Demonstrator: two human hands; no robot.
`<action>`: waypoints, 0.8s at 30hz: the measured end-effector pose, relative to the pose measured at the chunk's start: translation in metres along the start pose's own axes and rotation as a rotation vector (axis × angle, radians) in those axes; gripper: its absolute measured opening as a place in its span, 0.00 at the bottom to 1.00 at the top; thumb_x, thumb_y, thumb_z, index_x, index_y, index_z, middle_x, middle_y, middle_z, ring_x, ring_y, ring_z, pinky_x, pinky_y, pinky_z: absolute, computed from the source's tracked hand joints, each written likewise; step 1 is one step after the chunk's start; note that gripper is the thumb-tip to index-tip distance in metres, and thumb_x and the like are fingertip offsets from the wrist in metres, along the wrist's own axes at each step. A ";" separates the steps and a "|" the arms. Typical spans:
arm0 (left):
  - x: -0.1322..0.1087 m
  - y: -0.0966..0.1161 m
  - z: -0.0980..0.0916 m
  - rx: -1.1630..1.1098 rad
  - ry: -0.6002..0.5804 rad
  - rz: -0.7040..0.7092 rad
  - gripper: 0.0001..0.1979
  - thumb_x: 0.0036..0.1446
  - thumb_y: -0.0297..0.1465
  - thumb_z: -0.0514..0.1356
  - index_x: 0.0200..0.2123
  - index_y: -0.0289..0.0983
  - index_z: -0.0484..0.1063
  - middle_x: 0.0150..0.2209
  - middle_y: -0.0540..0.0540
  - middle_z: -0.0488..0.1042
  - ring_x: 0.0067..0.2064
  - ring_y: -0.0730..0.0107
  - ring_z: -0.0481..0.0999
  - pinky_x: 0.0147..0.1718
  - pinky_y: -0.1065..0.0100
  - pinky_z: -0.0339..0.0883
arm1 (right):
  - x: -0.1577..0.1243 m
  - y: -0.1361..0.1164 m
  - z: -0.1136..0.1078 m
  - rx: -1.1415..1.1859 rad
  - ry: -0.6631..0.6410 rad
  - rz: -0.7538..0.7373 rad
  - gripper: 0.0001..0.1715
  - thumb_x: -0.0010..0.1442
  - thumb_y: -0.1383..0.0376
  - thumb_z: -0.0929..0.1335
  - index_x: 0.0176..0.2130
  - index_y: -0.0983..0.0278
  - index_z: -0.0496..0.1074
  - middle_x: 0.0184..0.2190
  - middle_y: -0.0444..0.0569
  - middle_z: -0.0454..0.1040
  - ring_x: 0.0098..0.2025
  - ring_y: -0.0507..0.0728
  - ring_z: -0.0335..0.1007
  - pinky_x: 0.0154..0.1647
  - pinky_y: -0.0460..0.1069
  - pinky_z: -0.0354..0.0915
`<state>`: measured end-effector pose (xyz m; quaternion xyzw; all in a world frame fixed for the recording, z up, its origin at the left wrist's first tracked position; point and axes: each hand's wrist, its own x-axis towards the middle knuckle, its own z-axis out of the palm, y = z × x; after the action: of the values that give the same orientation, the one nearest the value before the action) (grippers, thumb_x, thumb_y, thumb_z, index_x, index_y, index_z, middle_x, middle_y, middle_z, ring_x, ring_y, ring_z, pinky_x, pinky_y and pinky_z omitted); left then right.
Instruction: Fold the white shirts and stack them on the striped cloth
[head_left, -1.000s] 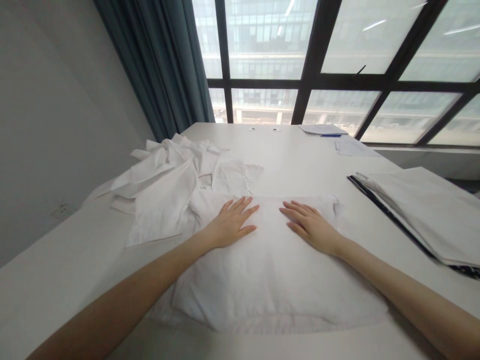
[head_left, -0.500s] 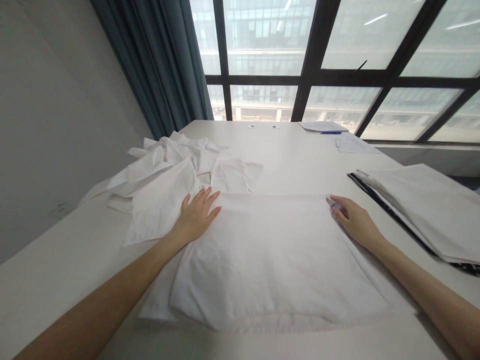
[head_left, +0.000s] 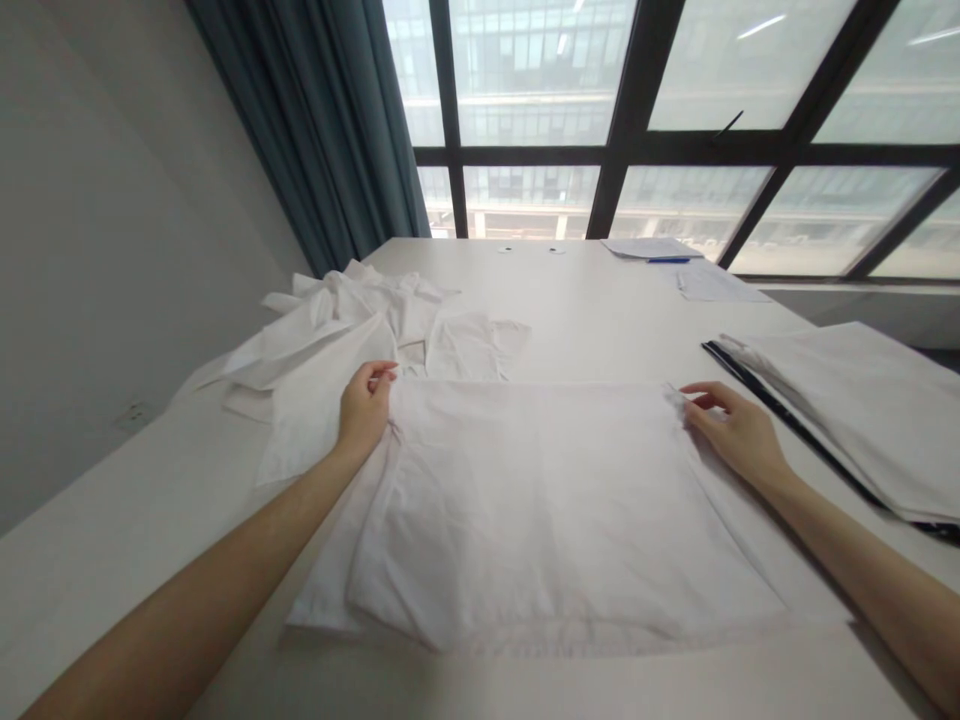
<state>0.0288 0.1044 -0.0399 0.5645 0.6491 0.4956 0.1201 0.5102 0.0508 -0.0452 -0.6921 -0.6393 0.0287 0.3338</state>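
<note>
A white cloth (head_left: 555, 500), folded over in layers, lies flat in front of me with a straight fold along its far side. Its near edge looks slightly gathered. At the far left corner, my left hand (head_left: 366, 405) pinches the cloth between thumb and fingers, and small creases run from there. My right hand (head_left: 731, 425) is at the far right corner, with thumb and forefinger closed on the edge. Beside my left hand is a loose heap of crumpled white cloths (head_left: 330, 340), partly behind the wrist.
The white table (head_left: 600, 310) reaches back to the window. On the right, a stack of white cloth (head_left: 870, 410) lies on something flat and black (head_left: 795, 425). Papers (head_left: 652, 248) and a blue pen (head_left: 667, 260) sit at the far edge. A dark curtain (head_left: 330, 130) hangs at left.
My left hand has gone from lying spread on the cloth to pinching its far left corner, a little further left. My right hand has shifted slightly right at its corner.
</note>
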 end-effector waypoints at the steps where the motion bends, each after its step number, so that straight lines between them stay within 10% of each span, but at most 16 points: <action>1: -0.001 0.001 0.000 -0.005 0.001 -0.013 0.13 0.54 0.32 0.53 0.40 0.35 0.73 0.34 0.46 0.74 0.33 0.66 0.72 0.36 0.67 0.66 | 0.000 -0.001 0.000 0.013 -0.002 0.019 0.20 0.55 0.53 0.64 0.42 0.59 0.76 0.29 0.47 0.77 0.33 0.60 0.71 0.38 0.54 0.63; 14: 0.012 0.002 -0.008 -0.041 -0.096 -0.092 0.16 0.49 0.31 0.56 0.44 0.36 0.70 0.34 0.48 0.69 0.29 0.70 0.68 0.30 0.69 0.64 | -0.002 -0.005 -0.002 0.095 0.018 0.079 0.23 0.56 0.52 0.65 0.45 0.61 0.77 0.27 0.47 0.77 0.27 0.57 0.70 0.33 0.52 0.63; 24: -0.023 -0.005 -0.025 -0.016 -0.125 0.022 0.20 0.51 0.39 0.58 0.47 0.38 0.68 0.37 0.47 0.71 0.42 0.63 0.73 0.47 0.62 0.67 | -0.001 -0.002 0.002 0.347 -0.003 0.102 0.27 0.52 0.57 0.68 0.51 0.62 0.72 0.35 0.50 0.79 0.35 0.59 0.75 0.39 0.54 0.69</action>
<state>0.0154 0.0733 -0.0413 0.6005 0.6301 0.4658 0.1595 0.5073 0.0504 -0.0459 -0.6557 -0.5894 0.1564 0.4452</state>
